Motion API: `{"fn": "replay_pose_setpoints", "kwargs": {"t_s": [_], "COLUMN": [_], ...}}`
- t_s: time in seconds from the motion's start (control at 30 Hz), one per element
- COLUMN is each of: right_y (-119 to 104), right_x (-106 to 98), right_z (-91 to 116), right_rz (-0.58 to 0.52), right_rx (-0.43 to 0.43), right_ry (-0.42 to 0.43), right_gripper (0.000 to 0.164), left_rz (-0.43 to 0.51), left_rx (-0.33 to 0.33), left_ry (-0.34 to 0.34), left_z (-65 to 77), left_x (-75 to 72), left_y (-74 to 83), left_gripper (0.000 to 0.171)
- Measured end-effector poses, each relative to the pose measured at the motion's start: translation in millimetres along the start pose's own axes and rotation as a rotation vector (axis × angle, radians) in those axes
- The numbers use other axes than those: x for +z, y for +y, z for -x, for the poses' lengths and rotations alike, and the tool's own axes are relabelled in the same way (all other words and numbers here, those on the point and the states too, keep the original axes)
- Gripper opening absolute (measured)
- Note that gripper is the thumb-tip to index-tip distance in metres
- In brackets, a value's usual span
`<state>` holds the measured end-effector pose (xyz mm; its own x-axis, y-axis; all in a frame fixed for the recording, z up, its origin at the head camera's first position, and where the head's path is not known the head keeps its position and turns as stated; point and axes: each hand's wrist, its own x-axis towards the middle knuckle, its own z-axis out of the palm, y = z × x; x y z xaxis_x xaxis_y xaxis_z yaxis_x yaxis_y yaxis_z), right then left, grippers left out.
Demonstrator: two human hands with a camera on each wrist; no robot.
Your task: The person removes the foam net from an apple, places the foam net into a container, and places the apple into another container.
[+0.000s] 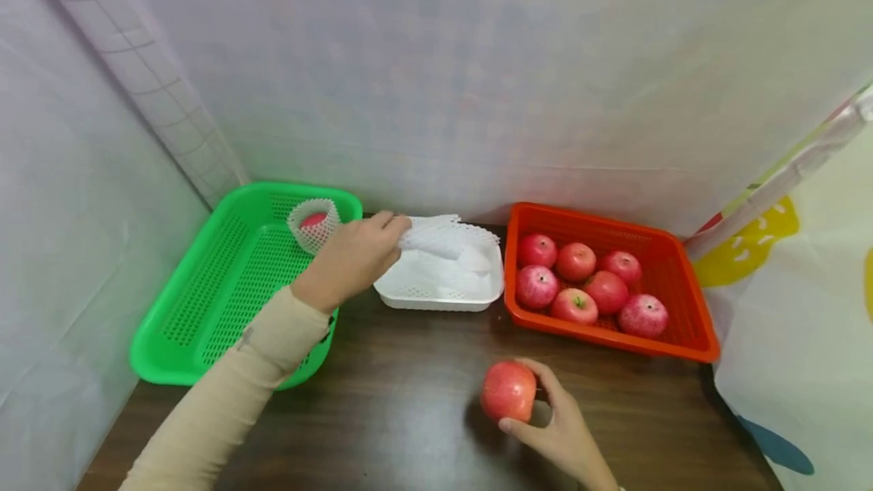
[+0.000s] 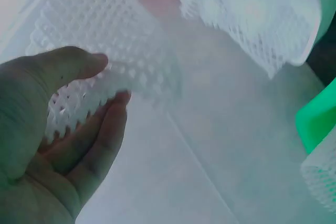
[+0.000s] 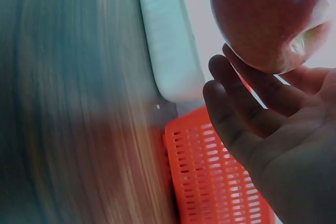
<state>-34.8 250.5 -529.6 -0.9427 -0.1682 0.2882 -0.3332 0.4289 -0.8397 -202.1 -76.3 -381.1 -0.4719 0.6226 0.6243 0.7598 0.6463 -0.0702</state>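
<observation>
Over the white basket, my left hand pinches a white foam net sleeve between thumb and fingers. More foam nets lie in that basket. My right hand holds a red apple above the front part of the table, thumb on one side and fingers on the other. In the right wrist view the apple shows the hollow at one end. To the left, a net-wrapped apple sits in the far right corner of the green basket.
On the right stands a red-orange basket with several bare apples in it. All three baskets stand along the back of the dark wooden table. White sheeting hangs behind and at both sides.
</observation>
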Motion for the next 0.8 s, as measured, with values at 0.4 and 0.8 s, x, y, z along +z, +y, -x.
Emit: {"fn": "replay_pose_setpoints", "kwargs": {"t_s": [0.4, 0.8], "right_y": [2.0, 5.8], "right_x": [14.8, 10.5], "right_z": [-1.2, -2.1], "right_rz": [-0.038, 0.020], "right_rx": [-0.025, 0.009], "right_ry": [-0.041, -0.031], "right_gripper": [0.076, 0.078], "left_rz": [-0.177, 0.083], "left_rx": [-0.111, -0.163], "left_ry": [-0.391, -0.818], "left_z": [-31.8, -23.0], "left_x": [112.6, 117.5], "left_y": [-25.1, -21.6], "left_gripper": [0.011, 0.021]}}
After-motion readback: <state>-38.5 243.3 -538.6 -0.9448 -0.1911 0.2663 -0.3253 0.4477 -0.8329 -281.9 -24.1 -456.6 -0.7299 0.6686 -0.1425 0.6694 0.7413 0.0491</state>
